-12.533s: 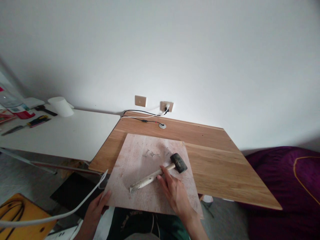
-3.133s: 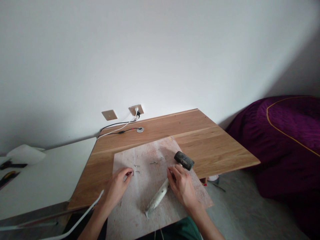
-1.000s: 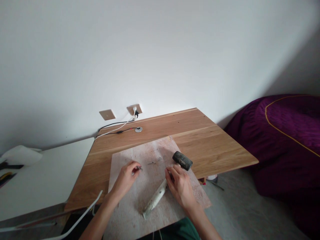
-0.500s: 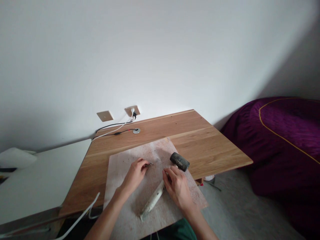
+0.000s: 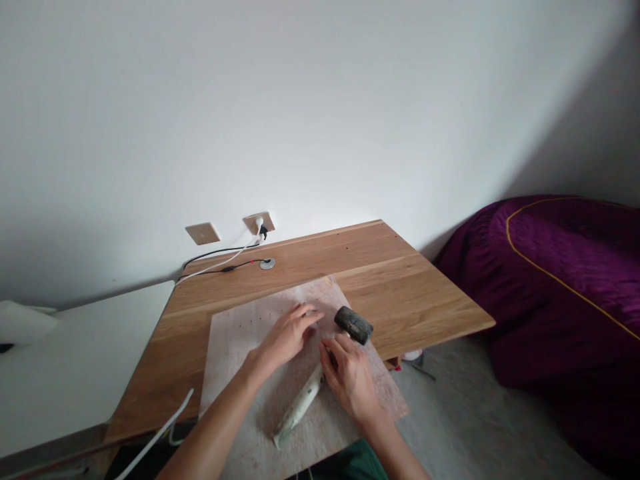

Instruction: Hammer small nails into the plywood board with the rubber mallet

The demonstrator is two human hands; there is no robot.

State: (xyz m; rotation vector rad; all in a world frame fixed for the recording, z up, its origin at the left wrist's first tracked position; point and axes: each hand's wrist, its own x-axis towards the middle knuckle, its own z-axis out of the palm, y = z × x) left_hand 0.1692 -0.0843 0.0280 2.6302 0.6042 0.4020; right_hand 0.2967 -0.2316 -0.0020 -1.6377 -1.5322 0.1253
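A pale, scuffed board point(image 5: 235, 333) lies on the wooden table point(image 5: 410, 293), overhanging its near edge. On the board lies a hammer with a black head point(image 5: 353, 325) and a whitish handle point(image 5: 296, 411). My right hand point(image 5: 349, 375) is curled around the handle just behind the head. My left hand point(image 5: 289, 335) lies over the board's middle, fingers stretched forward, their tips down on the board left of the hammer head. The small nails that lay there are hidden under it.
A white cable point(image 5: 220, 263) and a black one run from a wall socket point(image 5: 259, 222) onto the table's back edge. A lower white surface point(image 5: 60, 360) adjoins on the left. A purple beanbag point(image 5: 560, 287) fills the right. A white strap point(image 5: 155, 437) hangs at bottom left.
My left hand has slid rightward across the board, pinching at nails, and now reaches forward with its fingers extended. My right hand stays on the hammer handle. The view has drifted right.
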